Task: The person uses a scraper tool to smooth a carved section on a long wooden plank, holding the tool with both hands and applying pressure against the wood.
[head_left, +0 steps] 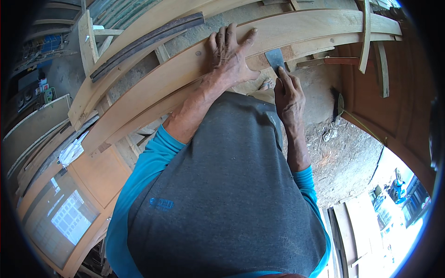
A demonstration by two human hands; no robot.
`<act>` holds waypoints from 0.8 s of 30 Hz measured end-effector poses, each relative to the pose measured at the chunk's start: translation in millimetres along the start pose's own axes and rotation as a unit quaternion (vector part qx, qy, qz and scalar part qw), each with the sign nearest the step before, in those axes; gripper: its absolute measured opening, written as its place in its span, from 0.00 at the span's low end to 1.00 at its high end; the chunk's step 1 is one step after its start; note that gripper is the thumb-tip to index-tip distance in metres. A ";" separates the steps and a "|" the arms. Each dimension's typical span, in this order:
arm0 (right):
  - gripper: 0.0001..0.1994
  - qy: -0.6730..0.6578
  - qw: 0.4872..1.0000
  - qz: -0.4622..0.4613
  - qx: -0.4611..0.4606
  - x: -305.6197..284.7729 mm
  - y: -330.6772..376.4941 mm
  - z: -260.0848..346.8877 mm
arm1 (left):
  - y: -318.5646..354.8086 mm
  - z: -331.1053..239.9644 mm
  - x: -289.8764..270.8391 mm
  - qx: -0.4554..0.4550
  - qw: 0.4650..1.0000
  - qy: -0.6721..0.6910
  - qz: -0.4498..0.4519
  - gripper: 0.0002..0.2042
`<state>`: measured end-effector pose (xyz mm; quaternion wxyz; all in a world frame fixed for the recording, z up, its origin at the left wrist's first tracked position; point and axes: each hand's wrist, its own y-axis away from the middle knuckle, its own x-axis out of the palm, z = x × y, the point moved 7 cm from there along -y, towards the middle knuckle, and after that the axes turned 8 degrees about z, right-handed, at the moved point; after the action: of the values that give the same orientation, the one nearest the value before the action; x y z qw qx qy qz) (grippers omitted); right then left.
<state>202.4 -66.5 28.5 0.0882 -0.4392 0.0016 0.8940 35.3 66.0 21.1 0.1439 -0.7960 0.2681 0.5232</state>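
Note:
A long light-brown wooden board runs across in front of me, looking curved in this view. My left hand rests on its upper face with the fingers spread and holds nothing. To the right of it, my right hand grips a putty knife with a flat grey metal blade. The index finger stretches along the tool toward the blade. That blade lies at the board's near edge, over a lower wooden strip; whether it touches the wood I cannot tell. Most of the handle is hidden inside my right hand.
A dark strip of wood lies on another board beyond. Upright slats cross the right end. A large brown wooden panel stands at right, with a broom beside it. At lower left is a glazed wooden door with a white cloth nearby.

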 end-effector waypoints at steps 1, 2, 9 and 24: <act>0.19 -0.002 1.000 0.002 -0.003 0.8 1.1 1.1 | 0.6 -0.1 -0.1 0.001 1.000 0.001 -0.002 0.58; 0.19 -0.004 1.000 0.003 -0.007 1.3 2.0 1.8 | 0.3 -0.2 -0.5 0.000 1.000 0.000 0.001 0.58; 0.20 0.005 1.000 0.014 -0.008 6.0 4.7 3.9 | 0.3 -0.3 -1.5 -0.001 1.000 0.000 -0.002 0.58; 0.19 -0.015 1.000 0.020 0.000 10.0 6.9 10.0 | 1.3 0.2 -2.2 -0.002 1.000 -0.008 0.000 0.58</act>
<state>187.5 -70.9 26.3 0.0702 -0.4258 0.0094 0.9020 33.7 65.6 23.1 0.1443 -0.7923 0.2654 0.5302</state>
